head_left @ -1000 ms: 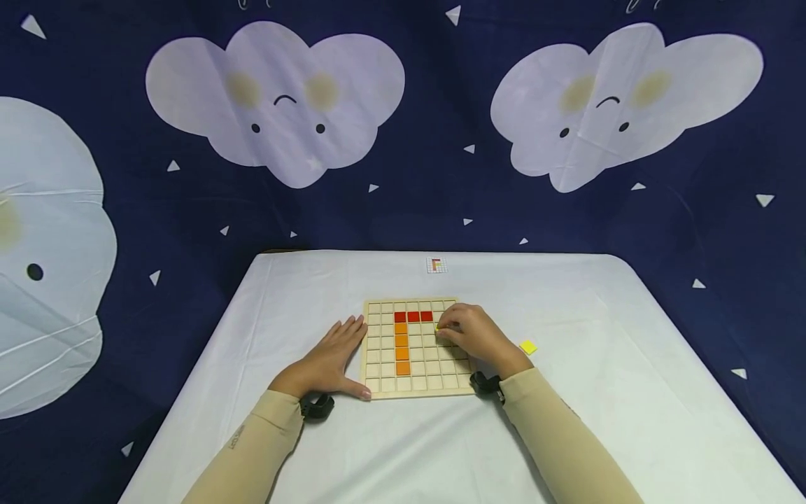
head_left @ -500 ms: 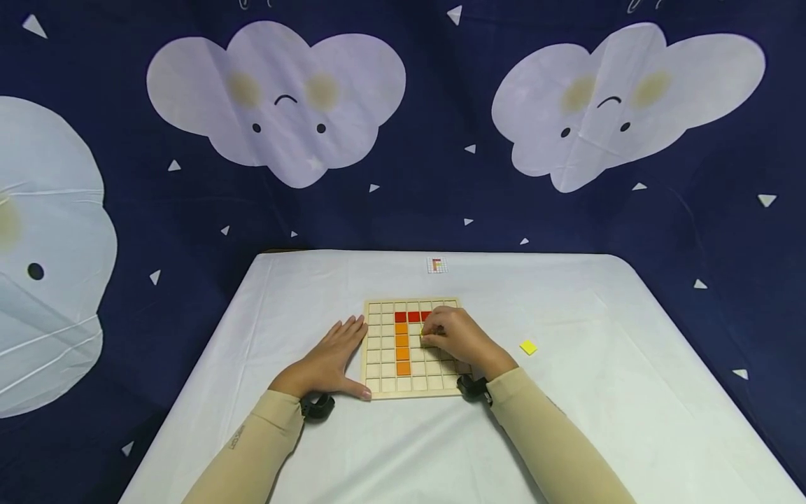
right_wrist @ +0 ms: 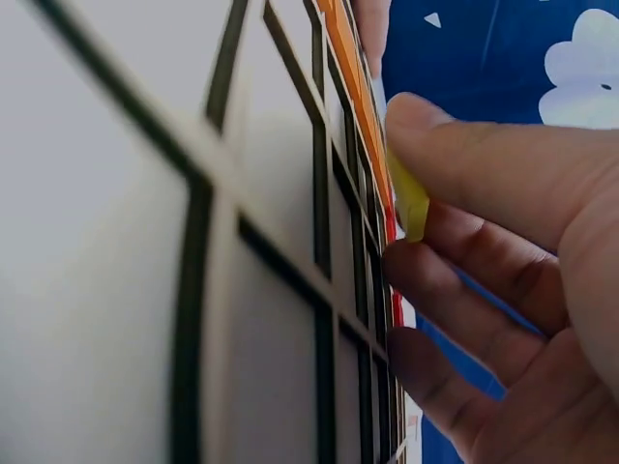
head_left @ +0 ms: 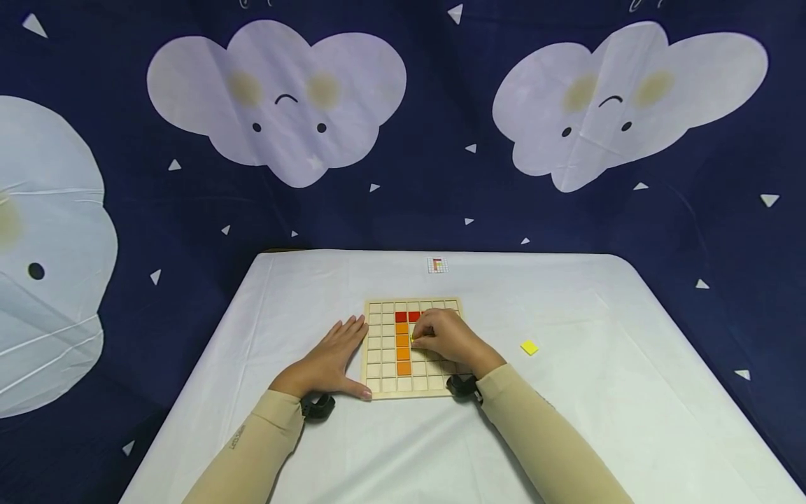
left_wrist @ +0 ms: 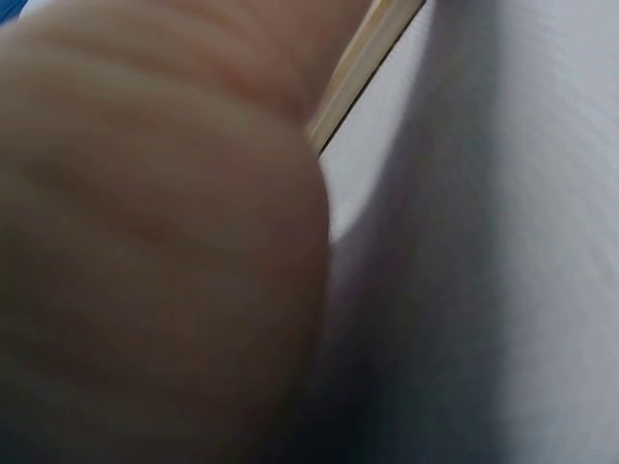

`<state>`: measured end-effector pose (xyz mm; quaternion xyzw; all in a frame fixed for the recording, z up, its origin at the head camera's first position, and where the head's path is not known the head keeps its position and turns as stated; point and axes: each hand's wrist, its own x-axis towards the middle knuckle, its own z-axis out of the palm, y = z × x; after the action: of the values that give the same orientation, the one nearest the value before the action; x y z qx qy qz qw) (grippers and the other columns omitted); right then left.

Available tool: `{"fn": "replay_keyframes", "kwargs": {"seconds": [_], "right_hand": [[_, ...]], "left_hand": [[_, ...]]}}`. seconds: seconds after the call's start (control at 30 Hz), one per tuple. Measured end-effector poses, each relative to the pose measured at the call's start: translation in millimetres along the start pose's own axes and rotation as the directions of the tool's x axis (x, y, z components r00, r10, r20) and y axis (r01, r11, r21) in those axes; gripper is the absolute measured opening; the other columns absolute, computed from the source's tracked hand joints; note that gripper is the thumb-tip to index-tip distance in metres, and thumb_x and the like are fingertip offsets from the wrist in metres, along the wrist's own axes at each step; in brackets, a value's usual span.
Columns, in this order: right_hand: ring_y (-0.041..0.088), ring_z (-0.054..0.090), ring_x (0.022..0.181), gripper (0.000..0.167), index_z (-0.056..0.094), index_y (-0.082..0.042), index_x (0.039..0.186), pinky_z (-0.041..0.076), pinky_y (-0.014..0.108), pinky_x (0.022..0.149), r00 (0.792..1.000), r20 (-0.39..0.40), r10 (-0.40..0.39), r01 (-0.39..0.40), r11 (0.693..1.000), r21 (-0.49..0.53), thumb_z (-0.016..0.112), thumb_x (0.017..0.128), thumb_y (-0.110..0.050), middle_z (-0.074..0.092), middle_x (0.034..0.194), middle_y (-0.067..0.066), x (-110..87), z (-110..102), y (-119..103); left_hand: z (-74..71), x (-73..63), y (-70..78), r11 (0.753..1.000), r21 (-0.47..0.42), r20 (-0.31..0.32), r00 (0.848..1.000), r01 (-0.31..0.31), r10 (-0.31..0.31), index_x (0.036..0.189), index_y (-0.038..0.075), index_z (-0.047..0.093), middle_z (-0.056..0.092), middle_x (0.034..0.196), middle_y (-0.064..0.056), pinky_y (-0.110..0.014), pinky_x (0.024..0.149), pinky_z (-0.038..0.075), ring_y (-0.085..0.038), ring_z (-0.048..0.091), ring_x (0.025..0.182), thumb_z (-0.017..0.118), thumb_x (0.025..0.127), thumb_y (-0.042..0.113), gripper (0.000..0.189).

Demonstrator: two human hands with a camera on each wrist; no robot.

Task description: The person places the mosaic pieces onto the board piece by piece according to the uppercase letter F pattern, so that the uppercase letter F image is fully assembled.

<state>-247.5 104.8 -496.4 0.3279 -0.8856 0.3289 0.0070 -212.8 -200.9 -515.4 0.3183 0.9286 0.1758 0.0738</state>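
A wooden grid board (head_left: 387,384) lies on the white table, with a column of orange tiles (head_left: 402,341) and a row of red tiles (head_left: 413,316) set in its cells. My right hand (head_left: 446,334) is over the board, just right of the orange column. In the right wrist view its thumb and fingers pinch a yellow tile (right_wrist: 410,201) by the edges, close over the grid. The left hand (head_left: 327,357) lies spread, fingers straight, at the board's left edge, with the thumb at the near left corner. Part of the red row is hidden behind the right hand.
A second yellow tile (head_left: 529,347) lies on the table right of the board. Beyond the board is a small card (head_left: 437,265) printed with a coloured grid pattern. A dark blue cloth with clouds (head_left: 434,210) hangs behind the table.
The right hand has moved left across the board with the yellow tile, from the right-hand cells to beside the orange column. The left hand has stayed in place.
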Motion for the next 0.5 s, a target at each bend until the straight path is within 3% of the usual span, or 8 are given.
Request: {"fn": "replay_keyframes", "kwargs": {"seconds": [0.27, 0.5], "right_hand": [[0.012, 0.066, 0.096, 0.012, 0.080, -0.021, 0.084, 0.055, 0.035, 0.093, 0.999, 0.016, 0.048, -0.047, 0.996, -0.070, 0.089, 0.088, -0.015, 0.071, 0.095, -0.011, 1.4, 4.2, -3.8], [0.011, 0.066, 0.092, 0.009, 0.082, -0.020, 0.084, 0.056, 0.033, 0.089, 0.999, 0.010, 0.033, -0.032, 0.992, -0.122, 0.088, 0.089, -0.016, 0.071, 0.092, -0.012, 0.6, 5.1, -6.2]], "left_hand": [[1.2, 1.0, -1.2, 1.000, 0.013, -0.005, 1.000, -0.004, 0.004, 0.165, -0.006, 0.020, 0.016, 0.172, -0.021, -0.049, 0.128, 0.001, -0.034, 0.003, 0.159, 0.081, 0.068, 0.082, 0.144], [1.3, 1.1, -1.1, 1.000, 0.010, 0.000, 1.000, -0.002, 0.002, 0.165, -0.006, 0.021, 0.016, 0.172, -0.021, -0.049, 0.127, 0.001, -0.035, 0.003, 0.159, 0.081, 0.067, 0.082, 0.144]]}}
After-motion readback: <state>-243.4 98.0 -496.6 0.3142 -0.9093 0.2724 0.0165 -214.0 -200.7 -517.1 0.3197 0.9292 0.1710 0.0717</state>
